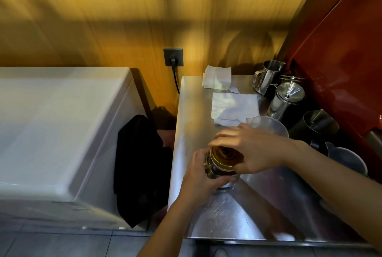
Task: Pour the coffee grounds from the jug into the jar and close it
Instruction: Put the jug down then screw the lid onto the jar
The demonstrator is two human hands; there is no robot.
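A glass jar [219, 171] with dark contents stands on the steel counter [237, 211] near its left edge. A gold lid [224, 156] sits on top of it. My left hand [199, 176] wraps around the jar's side from the left. My right hand [248, 149] comes from the right and grips the lid over its top and far rim. Just behind my right hand stands a clear plastic jug [270, 125], upright; its contents cannot be made out.
White cloths [233, 108] [217, 78] lie at the back of the counter. Steel pitchers [267, 74], a steel canister [287, 99], a dark pitcher [318, 125] and a grey jug [345, 158] line the right side by a red wall. A white chest appliance [62, 128] stands left.
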